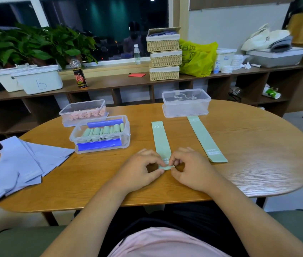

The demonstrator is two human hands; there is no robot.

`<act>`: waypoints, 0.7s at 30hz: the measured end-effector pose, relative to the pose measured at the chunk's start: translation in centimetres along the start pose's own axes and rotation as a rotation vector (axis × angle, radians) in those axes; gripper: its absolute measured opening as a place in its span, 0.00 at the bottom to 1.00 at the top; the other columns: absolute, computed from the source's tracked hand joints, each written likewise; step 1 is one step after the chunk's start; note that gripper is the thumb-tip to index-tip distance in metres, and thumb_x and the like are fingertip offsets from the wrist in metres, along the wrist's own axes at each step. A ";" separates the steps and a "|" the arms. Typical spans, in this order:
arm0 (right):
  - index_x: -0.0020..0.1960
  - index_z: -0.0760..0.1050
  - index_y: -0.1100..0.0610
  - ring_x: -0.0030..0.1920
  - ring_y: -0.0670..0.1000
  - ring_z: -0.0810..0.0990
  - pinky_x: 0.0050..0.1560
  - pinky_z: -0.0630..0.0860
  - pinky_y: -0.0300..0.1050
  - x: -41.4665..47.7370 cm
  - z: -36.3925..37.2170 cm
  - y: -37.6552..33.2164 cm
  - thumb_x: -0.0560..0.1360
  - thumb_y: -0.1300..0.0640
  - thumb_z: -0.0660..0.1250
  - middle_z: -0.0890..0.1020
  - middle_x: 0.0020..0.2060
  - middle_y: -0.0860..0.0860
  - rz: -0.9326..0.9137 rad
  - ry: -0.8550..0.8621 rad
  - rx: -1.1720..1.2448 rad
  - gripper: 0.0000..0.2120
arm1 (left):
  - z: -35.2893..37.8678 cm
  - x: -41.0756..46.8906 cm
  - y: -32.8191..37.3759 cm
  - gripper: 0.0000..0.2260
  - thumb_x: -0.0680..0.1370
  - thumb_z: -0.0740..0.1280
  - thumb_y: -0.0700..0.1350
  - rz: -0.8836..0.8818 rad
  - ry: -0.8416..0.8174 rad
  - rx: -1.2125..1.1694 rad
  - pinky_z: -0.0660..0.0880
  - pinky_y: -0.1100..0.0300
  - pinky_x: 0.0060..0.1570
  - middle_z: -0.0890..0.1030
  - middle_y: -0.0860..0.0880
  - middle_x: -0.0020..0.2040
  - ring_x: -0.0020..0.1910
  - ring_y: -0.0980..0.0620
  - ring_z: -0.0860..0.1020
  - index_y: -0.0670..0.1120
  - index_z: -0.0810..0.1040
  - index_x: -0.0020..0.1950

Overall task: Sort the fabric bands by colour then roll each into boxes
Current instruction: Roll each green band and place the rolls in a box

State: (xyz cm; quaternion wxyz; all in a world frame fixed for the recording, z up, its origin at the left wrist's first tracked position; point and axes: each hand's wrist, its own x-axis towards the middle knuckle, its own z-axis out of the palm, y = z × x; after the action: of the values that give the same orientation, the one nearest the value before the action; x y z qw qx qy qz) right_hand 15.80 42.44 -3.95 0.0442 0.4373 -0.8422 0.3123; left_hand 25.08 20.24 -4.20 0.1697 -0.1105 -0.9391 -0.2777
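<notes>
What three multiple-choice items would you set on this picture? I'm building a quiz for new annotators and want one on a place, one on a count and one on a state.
1. Where do the rolled green bands lie?
A. in the blue-clipped box
B. in the lidded box
C. on the lilac pile

2. How many green bands lie unboxed on the table?
A. one
B. two
C. four

3. What state is the middle band in?
A. flat and untouched
B. fully rolled
C. near end curled over, pinched by the left hand and the right hand

Answers:
1 A: the green rolls stand side by side in that open box.
2 B: only the middle band and the right band lie there.
3 C: both hands pinch its curled near end, while the rest lies flat.
</notes>
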 end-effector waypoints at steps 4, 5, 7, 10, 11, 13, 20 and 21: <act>0.46 0.77 0.42 0.51 0.41 0.74 0.49 0.75 0.40 -0.2 0.0 0.1 0.72 0.48 0.74 0.77 0.42 0.38 -0.015 0.009 -0.002 0.05 | 0.0 0.0 0.0 0.08 0.77 0.78 0.50 -0.028 0.005 -0.029 0.73 0.62 0.61 0.83 0.62 0.53 0.59 0.58 0.77 0.58 0.89 0.56; 0.45 0.77 0.42 0.51 0.41 0.74 0.50 0.75 0.40 -0.2 0.0 0.0 0.72 0.48 0.74 0.77 0.42 0.39 -0.015 0.011 0.001 0.06 | 0.0 0.0 0.0 0.08 0.77 0.78 0.50 -0.031 0.006 -0.034 0.73 0.63 0.61 0.83 0.62 0.53 0.59 0.58 0.77 0.58 0.89 0.56; 0.45 0.78 0.42 0.51 0.41 0.75 0.50 0.75 0.40 -0.3 0.0 0.0 0.72 0.48 0.74 0.77 0.42 0.39 -0.013 0.012 0.004 0.05 | 0.0 -0.1 0.0 0.09 0.77 0.78 0.50 -0.034 0.005 -0.035 0.72 0.65 0.61 0.84 0.63 0.54 0.60 0.59 0.76 0.58 0.89 0.57; 0.45 0.78 0.42 0.50 0.41 0.74 0.50 0.75 0.41 -0.3 -0.1 0.0 0.72 0.48 0.74 0.77 0.42 0.39 -0.017 0.012 0.007 0.05 | 0.0 -0.2 0.1 0.09 0.77 0.78 0.50 -0.042 0.004 -0.039 0.73 0.63 0.62 0.84 0.63 0.54 0.61 0.59 0.76 0.58 0.89 0.58; 0.45 0.78 0.42 0.50 0.41 0.74 0.50 0.75 0.41 -0.3 -0.1 0.0 0.73 0.49 0.74 0.77 0.42 0.39 -0.018 0.014 0.005 0.05 | 0.0 -0.2 0.1 0.10 0.77 0.78 0.50 -0.041 0.005 -0.041 0.74 0.62 0.62 0.84 0.63 0.54 0.61 0.58 0.76 0.58 0.89 0.58; 0.45 0.78 0.42 0.50 0.40 0.74 0.50 0.75 0.41 -0.3 -0.1 -0.1 0.73 0.48 0.74 0.77 0.42 0.39 -0.020 0.017 0.001 0.05 | 0.1 -0.2 0.0 0.09 0.77 0.78 0.50 -0.036 0.007 -0.040 0.75 0.59 0.62 0.84 0.63 0.54 0.61 0.57 0.77 0.58 0.89 0.57; 0.45 0.79 0.43 0.50 0.41 0.75 0.50 0.75 0.41 -0.4 -0.2 -0.3 0.72 0.48 0.73 0.78 0.42 0.39 -0.036 0.008 0.006 0.04 | 0.2 -0.2 -0.2 0.08 0.76 0.79 0.50 -0.030 0.009 -0.079 0.76 0.57 0.62 0.85 0.62 0.53 0.61 0.55 0.78 0.57 0.90 0.55; 0.45 0.79 0.43 0.50 0.41 0.75 0.50 0.76 0.41 -0.4 -0.2 -0.3 0.72 0.48 0.73 0.78 0.42 0.39 -0.039 0.010 0.002 0.04 | 0.2 -0.2 -0.2 0.08 0.76 0.79 0.51 -0.034 0.010 -0.072 0.76 0.57 0.62 0.85 0.63 0.53 0.61 0.55 0.77 0.57 0.90 0.55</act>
State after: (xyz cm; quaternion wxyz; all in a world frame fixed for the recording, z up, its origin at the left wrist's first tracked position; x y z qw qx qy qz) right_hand 16.23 42.76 -3.78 0.0538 0.4520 -0.8330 0.3145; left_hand 25.10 20.14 -4.55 0.1655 -0.0993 -0.9294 -0.3146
